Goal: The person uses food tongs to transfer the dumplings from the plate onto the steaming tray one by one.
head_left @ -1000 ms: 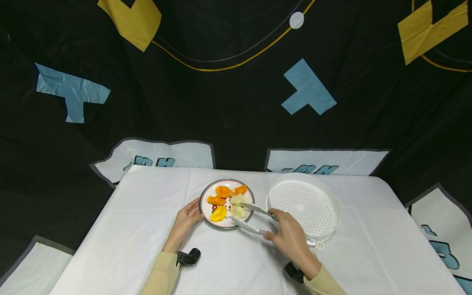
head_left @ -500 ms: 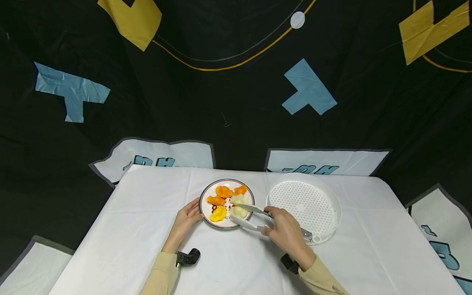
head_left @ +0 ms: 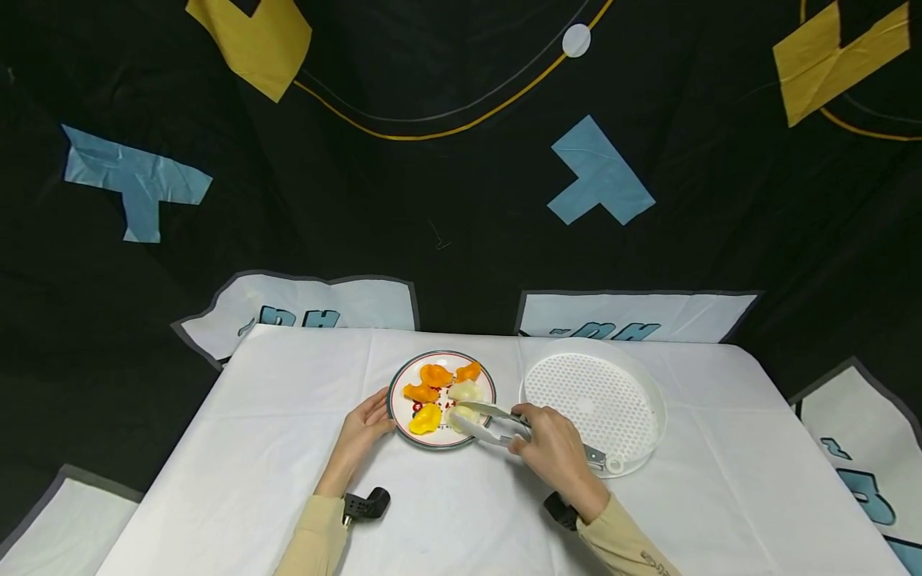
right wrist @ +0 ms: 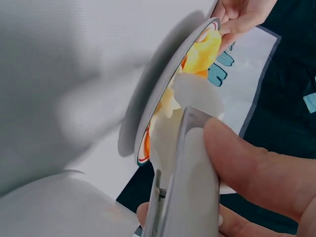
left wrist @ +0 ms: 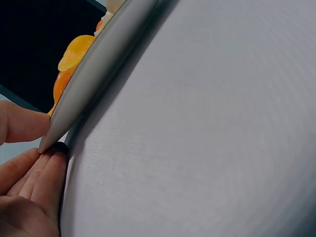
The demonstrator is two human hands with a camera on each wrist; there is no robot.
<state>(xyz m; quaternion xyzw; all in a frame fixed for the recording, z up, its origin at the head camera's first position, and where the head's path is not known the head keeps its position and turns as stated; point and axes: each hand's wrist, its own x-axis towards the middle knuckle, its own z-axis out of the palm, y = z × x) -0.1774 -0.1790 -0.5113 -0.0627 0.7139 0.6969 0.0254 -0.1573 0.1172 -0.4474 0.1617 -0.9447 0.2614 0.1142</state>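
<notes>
Metallic grey tongs [right wrist: 195, 182] are held in the grip of the right hand [head_left: 553, 448], with the thumb pressed on one arm and fingers set against the other. Their long axis is laid on a diagonal: the tips are pointed forward and left, over a patterned plate [head_left: 399, 406], and the hinged end is turned back and right, by the near rim of a white perforated tray [head_left: 594, 400]. The tips are spread slightly, at the nearer of two pale pieces [head_left: 464, 390]; whether it is clasped cannot be told. The plate's left rim is pinched between thumb and fingers by the left hand [head_left: 362, 432]. Orange pieces [head_left: 435, 375] and a yellow piece [head_left: 426, 419] are also carried there. The tabletop [head_left: 432, 512] is covered by faintly creased white cloth. Behind it, blue patches [head_left: 140, 192] and yellow patches [head_left: 270, 48] are fixed on a black backdrop [head_left: 360, 216].
</notes>
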